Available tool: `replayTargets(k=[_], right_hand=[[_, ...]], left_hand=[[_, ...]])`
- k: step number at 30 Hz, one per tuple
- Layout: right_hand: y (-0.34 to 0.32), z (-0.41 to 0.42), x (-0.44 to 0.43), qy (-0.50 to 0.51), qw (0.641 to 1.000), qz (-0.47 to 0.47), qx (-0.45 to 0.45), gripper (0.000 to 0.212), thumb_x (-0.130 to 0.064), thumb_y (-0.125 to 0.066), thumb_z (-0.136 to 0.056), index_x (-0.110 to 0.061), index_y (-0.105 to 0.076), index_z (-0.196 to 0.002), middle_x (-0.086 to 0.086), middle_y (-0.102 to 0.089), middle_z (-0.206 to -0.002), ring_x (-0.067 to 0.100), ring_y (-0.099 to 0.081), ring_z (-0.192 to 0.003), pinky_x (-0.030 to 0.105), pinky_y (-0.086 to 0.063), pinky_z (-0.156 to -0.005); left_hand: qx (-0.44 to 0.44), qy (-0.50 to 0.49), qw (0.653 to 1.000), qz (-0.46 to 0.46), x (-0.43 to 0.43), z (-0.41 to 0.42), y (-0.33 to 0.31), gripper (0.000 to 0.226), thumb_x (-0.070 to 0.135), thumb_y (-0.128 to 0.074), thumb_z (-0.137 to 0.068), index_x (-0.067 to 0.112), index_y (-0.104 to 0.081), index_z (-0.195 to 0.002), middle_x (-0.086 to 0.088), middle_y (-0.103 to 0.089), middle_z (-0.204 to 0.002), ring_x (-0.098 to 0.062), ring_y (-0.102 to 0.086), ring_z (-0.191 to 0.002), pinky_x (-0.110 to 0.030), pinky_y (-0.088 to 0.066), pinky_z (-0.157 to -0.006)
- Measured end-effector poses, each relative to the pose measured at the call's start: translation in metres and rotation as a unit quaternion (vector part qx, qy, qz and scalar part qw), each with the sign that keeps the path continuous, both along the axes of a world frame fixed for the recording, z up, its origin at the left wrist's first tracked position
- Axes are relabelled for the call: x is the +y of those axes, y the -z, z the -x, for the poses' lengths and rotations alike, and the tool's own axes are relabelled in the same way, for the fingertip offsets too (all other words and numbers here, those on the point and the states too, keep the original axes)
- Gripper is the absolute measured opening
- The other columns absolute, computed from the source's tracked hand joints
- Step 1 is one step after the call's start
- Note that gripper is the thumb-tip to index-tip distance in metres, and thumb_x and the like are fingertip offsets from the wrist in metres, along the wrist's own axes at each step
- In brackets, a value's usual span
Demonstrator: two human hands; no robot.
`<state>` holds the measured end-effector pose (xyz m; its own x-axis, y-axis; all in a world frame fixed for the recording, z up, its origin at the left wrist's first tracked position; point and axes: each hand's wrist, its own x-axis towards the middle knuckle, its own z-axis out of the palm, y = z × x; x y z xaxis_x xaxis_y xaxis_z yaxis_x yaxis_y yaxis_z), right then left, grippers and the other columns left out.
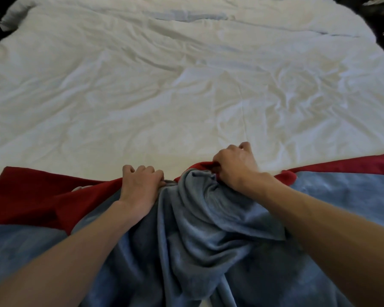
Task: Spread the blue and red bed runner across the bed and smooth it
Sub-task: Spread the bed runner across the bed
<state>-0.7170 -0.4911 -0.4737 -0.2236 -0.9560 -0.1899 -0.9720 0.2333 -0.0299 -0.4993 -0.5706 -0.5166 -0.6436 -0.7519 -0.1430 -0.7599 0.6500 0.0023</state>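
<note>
The bed runner (pixel 197 235), blue with a red band along its far edge, lies across the near end of the bed (pixel 186 96). Its middle is bunched into thick folds between my hands, while its left and right ends lie flatter. My left hand (pixel 140 185) has its fingers curled round the red-and-blue edge just left of the bunch. My right hand (pixel 235 165) grips a gathered clump of the runner at the top of the bunch, slightly farther up the bed.
A wrinkled white duvet covers the rest of the bed. A white pillow (pixel 16 12) shows at the far left corner. Dark floor and furniture (pixel 381 16) border the bed at the far left and far right.
</note>
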Motion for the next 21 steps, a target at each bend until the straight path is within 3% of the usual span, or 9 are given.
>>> replayTargets(k=[4, 10, 13, 17, 19, 21], right_hand=[[-0.008, 0.028, 0.005, 0.076, 0.996, 0.002, 0.048, 0.017, -0.013, -0.047, -0.078, -0.022, -0.049, -0.064, 0.0, -0.054, -0.065, 0.024, -0.048, -0.069, 0.04, -0.029, -0.084], [-0.003, 0.066, 0.024, 0.187, 0.976, -0.025, 0.112, 0.012, -0.017, -0.052, -0.08, -0.021, -0.062, -0.075, 0.0, -0.054, -0.065, 0.024, -0.046, -0.068, 0.041, -0.029, -0.086], [-0.002, 0.067, 0.026, 0.244, 0.969, 0.008, 0.034, 0.017, -0.015, -0.05, -0.082, -0.02, -0.066, -0.084, 0.003, -0.058, -0.071, 0.026, -0.049, -0.074, 0.04, -0.028, -0.083], [-0.006, 0.043, 0.023, 0.221, 0.962, 0.14, -0.077, 0.03, -0.028, -0.045, -0.093, -0.02, -0.061, -0.117, 0.007, -0.065, -0.108, 0.028, -0.056, -0.102, 0.042, -0.032, -0.091], [-0.014, 0.025, 0.028, 0.201, 0.949, 0.219, -0.106, 0.031, -0.033, -0.043, -0.094, -0.018, -0.061, -0.115, 0.005, -0.062, -0.112, 0.025, -0.055, -0.101, 0.041, -0.033, -0.092], [-0.019, 0.006, 0.04, 0.165, 0.938, 0.27, -0.141, 0.033, -0.038, -0.04, -0.093, -0.018, -0.063, -0.107, 0.003, -0.062, -0.108, 0.019, -0.054, -0.096, 0.037, -0.037, -0.089]], left_hand=[[0.008, -0.034, 0.999, 0.015, -0.016, -0.008, -0.005, 0.026, 0.037, -0.033, -0.098, 0.032, -0.057, -0.091, 0.009, -0.058, -0.09, -0.018, -0.048, -0.094, -0.038, -0.024, -0.083], [-0.039, -0.122, 0.99, 0.053, -0.04, -0.027, -0.015, 0.021, 0.029, -0.04, -0.096, 0.03, -0.059, -0.086, 0.006, -0.061, -0.087, -0.021, -0.045, -0.097, -0.045, -0.021, -0.089], [-0.029, -0.142, 0.989, 0.019, -0.039, -0.023, -0.016, 0.027, 0.031, -0.038, -0.097, 0.028, -0.063, -0.09, 0.003, -0.062, -0.09, -0.024, -0.046, -0.102, -0.049, -0.022, -0.095], [0.117, -0.104, 0.988, -0.001, -0.027, -0.005, -0.015, 0.031, 0.03, -0.037, -0.098, 0.024, -0.06, -0.117, -0.002, -0.062, -0.117, -0.027, -0.049, -0.112, -0.046, -0.027, -0.096], [0.2, -0.082, 0.976, -0.014, -0.012, 0.005, -0.023, 0.035, 0.035, -0.038, -0.096, 0.021, -0.063, -0.115, -0.002, -0.064, -0.114, -0.026, -0.054, -0.107, -0.044, -0.034, -0.092], [0.219, -0.028, 0.975, -0.033, 0.008, 0.012, -0.03, 0.047, 0.05, -0.034, -0.088, 0.021, -0.064, -0.11, -0.001, -0.066, -0.107, -0.025, -0.057, -0.1, -0.043, -0.037, -0.09]])
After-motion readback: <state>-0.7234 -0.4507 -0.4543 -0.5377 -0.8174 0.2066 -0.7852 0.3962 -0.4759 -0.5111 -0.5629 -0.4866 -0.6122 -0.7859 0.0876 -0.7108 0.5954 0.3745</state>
